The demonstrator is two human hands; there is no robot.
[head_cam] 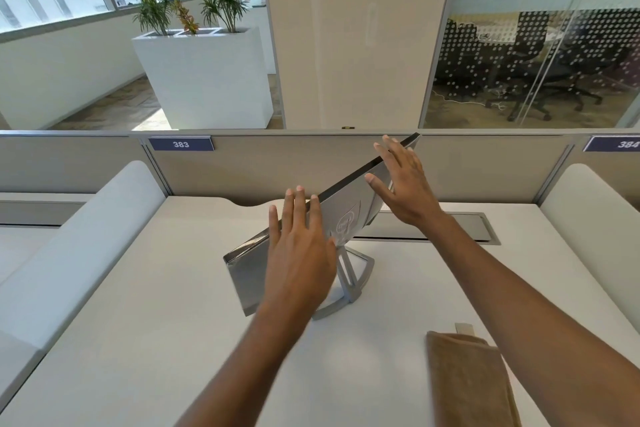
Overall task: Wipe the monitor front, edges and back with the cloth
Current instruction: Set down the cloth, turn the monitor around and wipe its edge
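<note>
A silver monitor (349,199) stands on its stand (349,282) on the white desk (173,340), turned at an angle with its grey back and logo facing me. My left hand (299,253) lies flat, fingers spread, over the back near the monitor's lower left part. My right hand (403,184) is also flat with fingers apart, at the back near the upper right edge. Neither hand closes around anything. A folded brown cloth (467,378) lies on the desk at the lower right, under my right forearm, untouched.
A beige partition (277,163) with number plates 383 and 384 runs behind the desk. A grey cable flap (464,227) sits behind the monitor. White curved dividers (86,250) flank the desk left and right. Beyond are a planter and glass-walled room.
</note>
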